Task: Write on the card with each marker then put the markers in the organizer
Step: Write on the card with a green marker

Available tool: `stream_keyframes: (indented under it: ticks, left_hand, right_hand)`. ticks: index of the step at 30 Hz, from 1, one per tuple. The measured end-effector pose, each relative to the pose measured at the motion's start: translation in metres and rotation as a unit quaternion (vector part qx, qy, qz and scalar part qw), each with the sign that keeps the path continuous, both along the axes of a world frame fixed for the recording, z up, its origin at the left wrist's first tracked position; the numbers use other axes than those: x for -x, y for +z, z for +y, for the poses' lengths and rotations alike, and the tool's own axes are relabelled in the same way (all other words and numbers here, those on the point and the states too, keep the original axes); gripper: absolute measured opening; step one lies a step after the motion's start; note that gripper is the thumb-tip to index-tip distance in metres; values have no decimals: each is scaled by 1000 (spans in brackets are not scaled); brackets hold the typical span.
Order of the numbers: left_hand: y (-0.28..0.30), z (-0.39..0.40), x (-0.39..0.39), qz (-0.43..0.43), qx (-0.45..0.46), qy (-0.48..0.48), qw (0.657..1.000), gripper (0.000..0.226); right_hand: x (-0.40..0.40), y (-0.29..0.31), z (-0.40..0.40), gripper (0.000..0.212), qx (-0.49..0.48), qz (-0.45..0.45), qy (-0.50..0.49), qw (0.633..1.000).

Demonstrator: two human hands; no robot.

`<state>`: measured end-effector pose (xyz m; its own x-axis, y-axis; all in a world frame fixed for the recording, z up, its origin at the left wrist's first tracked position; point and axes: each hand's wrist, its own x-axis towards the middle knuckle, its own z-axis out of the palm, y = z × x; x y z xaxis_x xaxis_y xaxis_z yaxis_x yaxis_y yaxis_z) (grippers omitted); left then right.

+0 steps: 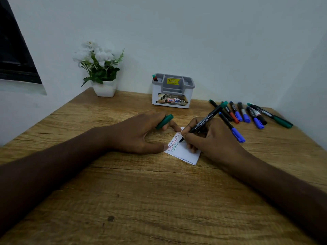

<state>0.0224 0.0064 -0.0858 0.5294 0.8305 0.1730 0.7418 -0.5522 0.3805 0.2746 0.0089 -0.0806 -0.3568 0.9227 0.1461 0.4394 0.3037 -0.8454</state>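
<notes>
A small white card [184,152] lies on the wooden table [141,191], with a red line and a green line of writing on it. My right hand [210,138] grips an uncapped green marker [205,121], its tip touching the card. My left hand [139,133] holds the green cap [164,121] between its fingers while fingertips and thumb press the card's left edge. The grey and white organizer [172,91] stands at the back, with a red and a green marker [155,78] in its left slot. Several loose markers [247,115] lie to the right.
A white pot of white flowers [101,71] stands at the back left corner. Walls close the table at the back and right. A blue-capped marker [233,129] lies just right of my right hand.
</notes>
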Motion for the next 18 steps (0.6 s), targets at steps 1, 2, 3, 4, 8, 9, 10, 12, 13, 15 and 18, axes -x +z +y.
stream_keyframes:
  ticks: [1,2,3,4,8,9,10,12,13,15,18]
  left_hand:
    - [0,0,0,0,1,2,1000,56]
    - [0,1,0,3,1,4,1000,56]
    - [0,1,0,4,1,4,1000,56]
    - [-1,2,0,4,-2,0,1000,54]
    - [-3,2,1,-1,-7,-12,1000,50]
    - [-3,2,1,-3,-6,-13,1000,50]
    - [-3,2,1,-2,-4,-11,1000,49]
    - [-3,2,2,-3,-4,-14,1000,41]
    - [-3,2,2,-5,-6,-15,1000,40]
    - [-3,2,1,0,-3,-12,1000,45]
    - [-2,2,-1,-1,-4,-17,1000,43]
  right_hand:
    - [0,1,0,4,0,-3,2,1000]
    - [1,1,0,5,3,-6,3,1000]
    - [0,2,0,5,7,-6,3,1000]
    - [1,2,0,5,10,-3,0,1000]
    - [1,0,0,4,14,-2,-9,1000]
    - [1,0,0,4,17,-2,-9,1000]
    - [1,1,1,4,18,0,-10,1000]
    - [2,1,1,4,20,4,-14,1000]
    - [2,1,1,4,22,6,-16,1000]
    - [2,1,0,5,23,10,-16,1000]
    - [1,1,1,4,17,-1,-19,1000]
